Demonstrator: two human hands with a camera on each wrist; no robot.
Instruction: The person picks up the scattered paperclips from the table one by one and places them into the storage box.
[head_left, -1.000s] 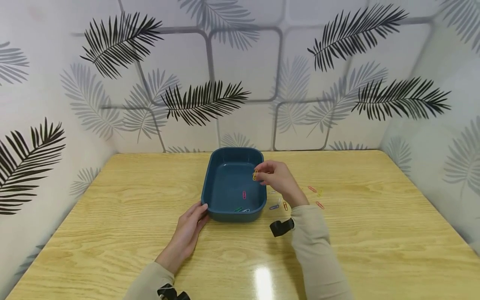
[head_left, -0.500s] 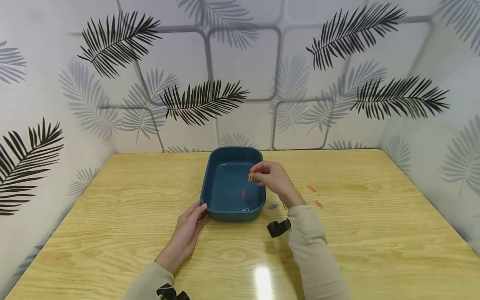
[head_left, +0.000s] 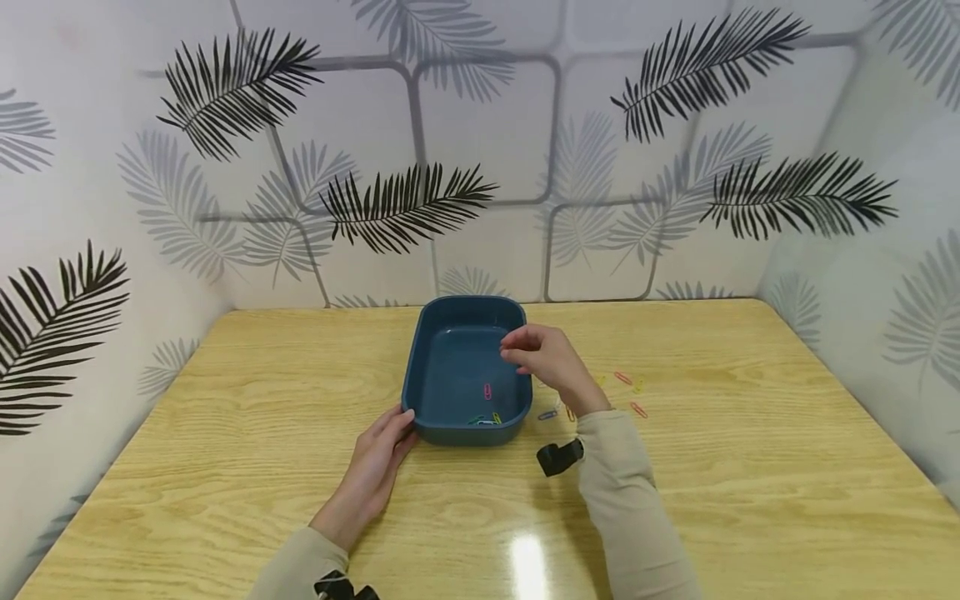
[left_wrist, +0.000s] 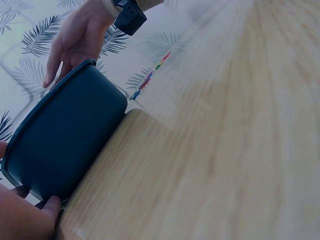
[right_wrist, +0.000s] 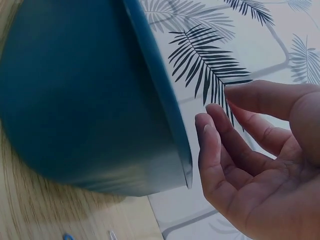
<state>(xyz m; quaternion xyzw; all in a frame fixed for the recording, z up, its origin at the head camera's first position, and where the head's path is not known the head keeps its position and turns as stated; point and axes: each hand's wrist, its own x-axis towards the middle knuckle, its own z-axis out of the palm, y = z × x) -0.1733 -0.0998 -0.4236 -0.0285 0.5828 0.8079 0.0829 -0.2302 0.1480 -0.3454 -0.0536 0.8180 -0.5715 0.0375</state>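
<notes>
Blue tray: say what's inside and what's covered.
The tray holds a pink clip and, at its near end, a yellow clip with green and white clips, too bunched to count. The right hand covers part of its right side; anything behind is hidden.

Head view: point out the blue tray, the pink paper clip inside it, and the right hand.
Blue tray (head_left: 467, 436): head view, outside of its near wall.
Pink paper clip (head_left: 487, 391): head view, middle of the clip.
Right hand (head_left: 546, 355): head view, back of the hand.
</notes>
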